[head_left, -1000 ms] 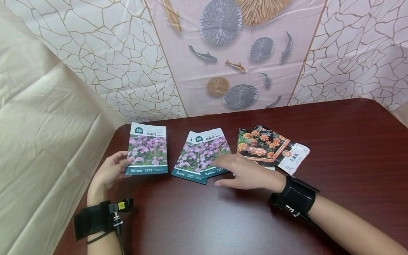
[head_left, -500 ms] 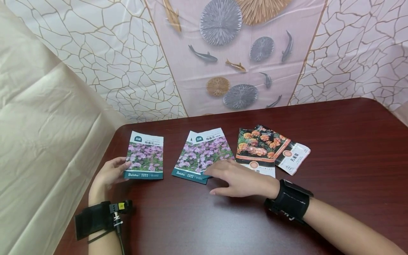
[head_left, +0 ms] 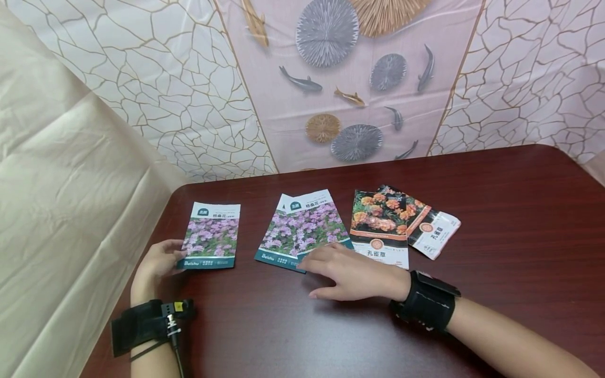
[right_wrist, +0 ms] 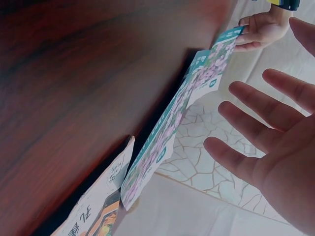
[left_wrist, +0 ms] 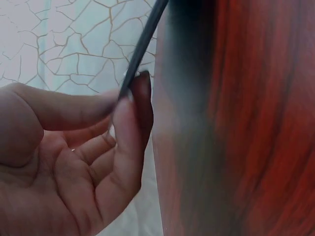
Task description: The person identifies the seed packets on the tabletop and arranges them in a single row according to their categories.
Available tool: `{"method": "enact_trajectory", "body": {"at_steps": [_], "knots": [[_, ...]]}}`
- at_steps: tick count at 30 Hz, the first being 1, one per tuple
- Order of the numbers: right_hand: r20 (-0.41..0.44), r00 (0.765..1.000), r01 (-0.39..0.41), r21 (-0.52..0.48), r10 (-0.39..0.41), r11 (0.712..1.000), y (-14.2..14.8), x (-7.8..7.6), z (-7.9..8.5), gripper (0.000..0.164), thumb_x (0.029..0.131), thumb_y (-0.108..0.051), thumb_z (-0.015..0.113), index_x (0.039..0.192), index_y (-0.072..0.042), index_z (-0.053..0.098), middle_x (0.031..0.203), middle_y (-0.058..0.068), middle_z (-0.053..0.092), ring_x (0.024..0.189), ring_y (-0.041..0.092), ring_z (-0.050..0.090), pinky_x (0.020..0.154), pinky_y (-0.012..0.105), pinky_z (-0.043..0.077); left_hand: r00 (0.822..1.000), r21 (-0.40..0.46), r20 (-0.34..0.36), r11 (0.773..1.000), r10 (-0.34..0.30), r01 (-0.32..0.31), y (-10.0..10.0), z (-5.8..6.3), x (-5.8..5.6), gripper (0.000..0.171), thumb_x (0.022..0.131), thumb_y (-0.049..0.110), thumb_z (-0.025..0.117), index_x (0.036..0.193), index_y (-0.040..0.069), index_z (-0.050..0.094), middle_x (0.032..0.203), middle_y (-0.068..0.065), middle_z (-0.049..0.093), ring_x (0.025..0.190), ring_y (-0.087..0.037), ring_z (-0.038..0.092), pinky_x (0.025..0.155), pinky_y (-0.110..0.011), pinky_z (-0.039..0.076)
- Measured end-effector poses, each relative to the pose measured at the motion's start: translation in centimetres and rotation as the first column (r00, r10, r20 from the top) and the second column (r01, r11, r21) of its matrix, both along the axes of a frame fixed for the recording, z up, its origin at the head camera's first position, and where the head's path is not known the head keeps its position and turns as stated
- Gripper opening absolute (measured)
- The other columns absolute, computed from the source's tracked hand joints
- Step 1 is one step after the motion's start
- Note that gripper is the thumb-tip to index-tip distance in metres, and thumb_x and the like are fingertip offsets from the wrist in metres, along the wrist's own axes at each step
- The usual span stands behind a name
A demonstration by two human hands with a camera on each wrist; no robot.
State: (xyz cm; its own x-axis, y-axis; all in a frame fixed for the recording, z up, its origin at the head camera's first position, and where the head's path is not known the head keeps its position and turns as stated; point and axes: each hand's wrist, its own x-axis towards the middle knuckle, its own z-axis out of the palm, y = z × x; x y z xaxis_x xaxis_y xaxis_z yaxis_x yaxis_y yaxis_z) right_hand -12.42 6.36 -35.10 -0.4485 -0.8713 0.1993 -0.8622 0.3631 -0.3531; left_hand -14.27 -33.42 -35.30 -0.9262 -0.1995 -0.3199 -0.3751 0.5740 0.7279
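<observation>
My left hand (head_left: 158, 262) pinches the left edge of a purple-flower seed packet (head_left: 211, 236) between thumb and fingers. In the left wrist view the packet (left_wrist: 142, 44) shows edge-on as a thin dark strip. Two matching packets (head_left: 307, 226) overlap in the middle of the table. My right hand (head_left: 354, 273) is over their lower right corner, fingers spread and holding nothing. Its fingers (right_wrist: 246, 157) stand apart from the packets in the right wrist view. Nearest to its right lies an orange marigold seed packet (head_left: 378, 231).
A second marigold packet (head_left: 434, 231) lies tilted, partly under the first. The dark red table (head_left: 264, 325) runs back to a patterned cloth (head_left: 189, 94). Beige cloth (head_left: 71, 184) hangs along the left side.
My left hand has brought its packet down, nearer the table and slightly left. My right hand has drawn back toward the front, uncovering more of the marigold packet.
</observation>
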Motion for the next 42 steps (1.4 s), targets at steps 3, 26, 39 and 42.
{"method": "enact_trajectory", "body": {"at_steps": [3, 26, 39, 42], "knots": [[-0.004, 1.0, -0.011, 0.018, 0.011, 1.0, -0.1, 0.2, -0.1, 0.047, 0.088, -0.038, 0.059, 0.125, -0.01, 0.055, 0.121, 0.003, 0.056, 0.117, 0.018, 0.046, 0.098, 0.044, 0.034, 1.0, -0.03, 0.005, 0.999, 0.018, -0.018, -0.1, -0.1, 0.0, 0.04, 0.094, 0.002, 0.044, 0.13, -0.012, 0.036, 0.112, -0.029, 0.049, 0.078, -0.019, 0.056, 0.07, -0.033, 0.053], [0.005, 0.998, -0.063, 0.077, 0.063, 0.995, -0.4, 0.6, -0.1, 0.048, 0.088, -0.038, 0.059, 0.127, -0.01, 0.055, 0.123, 0.002, 0.055, 0.118, 0.016, 0.045, 0.099, 0.042, 0.034, 0.995, -0.188, 0.007, 0.978, 0.099, -0.095, -0.7, -0.8, -0.2, 0.054, 0.086, -0.002, 0.052, 0.133, -0.013, 0.029, 0.122, -0.037, 0.038, 0.107, -0.044, 0.042, 0.091, -0.054, 0.037], [-0.037, 0.995, -0.093, 0.107, 0.098, 0.99, -0.5, 0.5, -0.4, 0.054, 0.085, -0.043, 0.062, 0.128, -0.012, 0.053, 0.126, 0.006, 0.053, 0.119, 0.019, 0.043, 0.097, 0.044, 0.034, 0.999, -0.286, 0.028, 0.958, 0.031, -0.021, -0.8, -0.6, -0.2, 0.055, 0.086, 0.007, 0.058, 0.131, -0.012, 0.032, 0.127, -0.037, 0.035, 0.114, -0.048, 0.037, 0.094, -0.057, 0.031], [-0.021, 0.995, -0.093, 0.115, 0.096, 0.989, -0.5, 0.5, -0.4, 0.055, 0.084, -0.043, 0.062, 0.129, -0.013, 0.053, 0.128, 0.006, 0.052, 0.121, 0.02, 0.042, 0.098, 0.045, 0.033, 0.996, -0.333, 0.015, 0.939, -0.083, 0.083, -0.5, -0.3, -0.3, 0.057, 0.087, 0.012, 0.058, 0.132, -0.011, 0.032, 0.13, -0.036, 0.033, 0.118, -0.048, 0.033, 0.096, -0.059, 0.027]]}}
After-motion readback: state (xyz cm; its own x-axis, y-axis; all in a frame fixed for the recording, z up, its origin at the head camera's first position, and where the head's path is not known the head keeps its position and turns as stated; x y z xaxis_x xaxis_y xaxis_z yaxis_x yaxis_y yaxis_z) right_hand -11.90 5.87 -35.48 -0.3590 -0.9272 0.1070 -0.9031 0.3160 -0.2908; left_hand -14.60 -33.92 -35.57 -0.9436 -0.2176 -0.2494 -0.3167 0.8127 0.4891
